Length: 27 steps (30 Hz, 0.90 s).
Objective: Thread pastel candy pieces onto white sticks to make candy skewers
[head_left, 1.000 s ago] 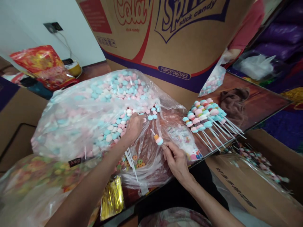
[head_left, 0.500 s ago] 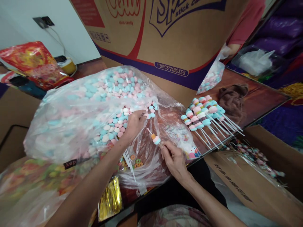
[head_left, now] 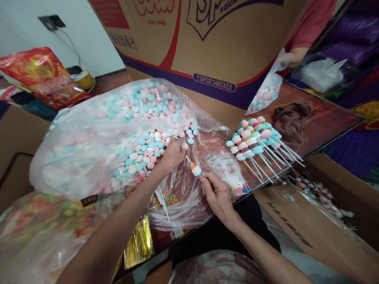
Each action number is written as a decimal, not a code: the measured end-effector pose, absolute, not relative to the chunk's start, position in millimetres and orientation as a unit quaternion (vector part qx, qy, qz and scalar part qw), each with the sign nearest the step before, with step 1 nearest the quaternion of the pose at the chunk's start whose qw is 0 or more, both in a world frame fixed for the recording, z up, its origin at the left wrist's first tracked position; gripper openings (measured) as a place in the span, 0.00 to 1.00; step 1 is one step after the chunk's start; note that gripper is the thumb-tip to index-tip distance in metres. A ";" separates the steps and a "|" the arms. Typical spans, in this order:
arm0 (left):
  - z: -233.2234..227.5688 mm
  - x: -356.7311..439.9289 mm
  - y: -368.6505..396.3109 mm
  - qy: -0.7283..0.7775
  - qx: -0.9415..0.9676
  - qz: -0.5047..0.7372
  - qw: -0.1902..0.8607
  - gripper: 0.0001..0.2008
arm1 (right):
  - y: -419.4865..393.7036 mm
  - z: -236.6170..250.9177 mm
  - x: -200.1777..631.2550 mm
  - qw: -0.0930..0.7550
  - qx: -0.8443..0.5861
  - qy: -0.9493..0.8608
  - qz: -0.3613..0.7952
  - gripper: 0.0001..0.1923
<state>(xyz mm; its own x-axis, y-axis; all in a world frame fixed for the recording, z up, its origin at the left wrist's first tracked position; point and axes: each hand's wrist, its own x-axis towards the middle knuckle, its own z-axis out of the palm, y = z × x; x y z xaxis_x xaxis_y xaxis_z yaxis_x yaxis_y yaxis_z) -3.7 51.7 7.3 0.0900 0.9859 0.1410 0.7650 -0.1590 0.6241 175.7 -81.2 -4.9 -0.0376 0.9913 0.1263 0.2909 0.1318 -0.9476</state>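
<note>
1. The left hand (head_left: 173, 154) reaches into the mouth of a big clear bag (head_left: 89, 146) of pink, blue and white candies (head_left: 142, 156); its fingers (head_left: 181, 145) are pinched shut on one candy at the bag's opening.
2. The right hand (head_left: 217, 195) sits near the front edge of the surface (head_left: 325, 118), fingers closed on the lower end of a thin white stick (head_left: 193, 167).
3. That stick tilts up and to the left, toward the left hand, and carries a short stack of candy pieces (orange, pink and blue) partway along it.
4. The stick's free tip is just beside the left hand's fingertips; whether they touch cannot be told.
5. A pile of finished sticks (head_left: 254, 142) lies toward the right edge of the surface, candy ends to the left, bare ends fanned out to the right.
6. A brown cloth (head_left: 291, 122) lies just behind that pile.
7. A large cardboard box (head_left: 207, 47) stands along the back of the surface (printed "stick candy").
8. Loose white sticks (head_left: 161, 197) and small ring sweets (head_left: 171, 197) lie in the plastic under the left wrist.
9. A gold foil bundle (head_left: 139, 246) hangs at the front edge.
10. Another person's hand (head_left: 288, 60) holds a small candy bag (head_left: 266, 94) at the far right, behind the box.
</note>
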 end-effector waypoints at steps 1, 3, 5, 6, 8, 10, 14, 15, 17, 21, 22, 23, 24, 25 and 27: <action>8.4 -4.6 48.4 0.617 0.697 0.286 0.226 0.09 | -81.2 -5.3 175.6 0.449 -0.533 -0.604 0.388 0.11; 11.6 -6.6 40.1 0.611 0.654 0.327 0.304 0.08 | -81.1 -5.8 175.4 0.448 -0.533 -0.605 0.387 0.11; 15.5 -8.4 30.1 0.585 0.599 0.382 0.391 0.10 | -81.0 -5.7 175.3 0.445 -0.530 -0.609 0.388 0.11; 17.5 -8.8 24.9 0.570 0.575 0.406 0.424 0.12 | -81.0 -5.4 175.3 0.443 -0.529 -0.611 0.388 0.11; 21.2 -8.4 15.0 0.552 0.543 0.435 0.461 0.15 | -81.0 -4.6 175.3 0.441 -0.529 -0.615 0.385 0.12; 23.9 -6.2 6.9 0.552 0.518 0.449 0.474 0.17 | -81.0 -3.7 175.3 0.437 -0.531 -0.617 0.382 0.12; 25.5 -0.1 -2.4 0.560 0.489 0.460 0.485 0.20 | -81.2 -2.3 174.8 0.431 -0.535 -0.620 0.378 0.12; 25.1 0.8 -3.5 0.560 0.493 0.459 0.482 0.20 | -81.4 -1.9 174.7 0.430 -0.535 -0.622 0.376 0.12; 23.5 1.5 -5.0 0.561 0.508 0.458 0.467 0.18 | -81.6 -1.2 174.3 0.428 -0.536 -0.629 0.366 0.11; 18.2 -1.1 -7.5 0.579 0.565 0.441 0.388 0.13 | -81.0 -1.1 173.6 0.419 -0.541 -0.643 0.344 0.10; 17.1 -1.7 -8.4 0.586 0.584 0.431 0.360 0.13 | -80.5 -1.4 173.6 0.416 -0.542 -0.642 0.348 0.10; 16.4 -1.9 -9.5 0.592 0.601 0.420 0.333 0.13 | -80.0 -2.0 173.6 0.413 -0.542 -0.639 0.356 0.10; 16.1 -1.5 -10.9 0.597 0.617 0.411 0.307 0.13 | -79.5 -2.6 173.7 0.412 -0.542 -0.635 0.365 0.10; 16.0 -0.4 -12.5 0.598 0.632 0.403 0.283 0.13 | -79.1 -3.2 173.7 0.410 -0.543 -0.630 0.375 0.11; 16.7 3.4 -16.4 0.596 0.660 0.391 0.236 0.13 | -78.8 -4.3 173.8 0.408 -0.546 -0.622 0.385 0.11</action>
<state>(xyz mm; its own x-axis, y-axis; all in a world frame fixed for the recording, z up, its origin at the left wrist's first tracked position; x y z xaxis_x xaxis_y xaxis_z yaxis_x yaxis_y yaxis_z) 3.4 -16.4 16.7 -0.0167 0.9716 0.2360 0.6023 -0.1786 0.7780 173.8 -78.8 -4.3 -0.0708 0.9937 0.0864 0.3660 0.1065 -0.9245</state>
